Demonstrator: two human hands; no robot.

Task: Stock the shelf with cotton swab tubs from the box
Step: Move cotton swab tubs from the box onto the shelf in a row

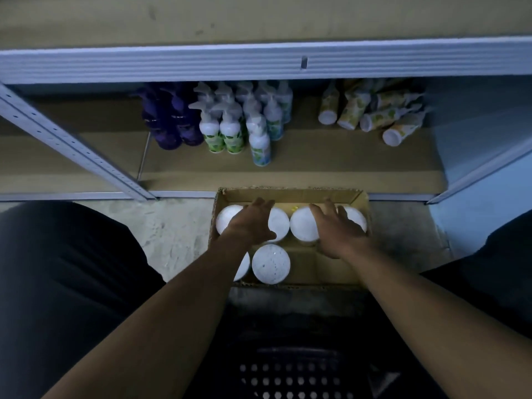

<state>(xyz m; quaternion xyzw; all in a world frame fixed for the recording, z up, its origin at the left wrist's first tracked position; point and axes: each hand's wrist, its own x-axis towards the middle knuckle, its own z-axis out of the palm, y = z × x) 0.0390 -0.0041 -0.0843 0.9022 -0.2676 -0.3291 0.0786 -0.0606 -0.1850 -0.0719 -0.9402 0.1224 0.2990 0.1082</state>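
Observation:
An open cardboard box sits on the floor in front of the bottom shelf. Several white-lidded cotton swab tubs stand inside it; one tub near the front is fully visible. My left hand hovers with spread fingers over the two tubs at the back left. Over the two tubs at the back right, my right hand is spread the same way. Neither hand grips anything. Whether the palms touch the lids I cannot tell.
On the bottom shelf stand purple bottles, green-and-white pump bottles and a pile of yellow-patterned bottles lying on their sides. A metal shelf upright slants at the left. A dark perforated stool is below me.

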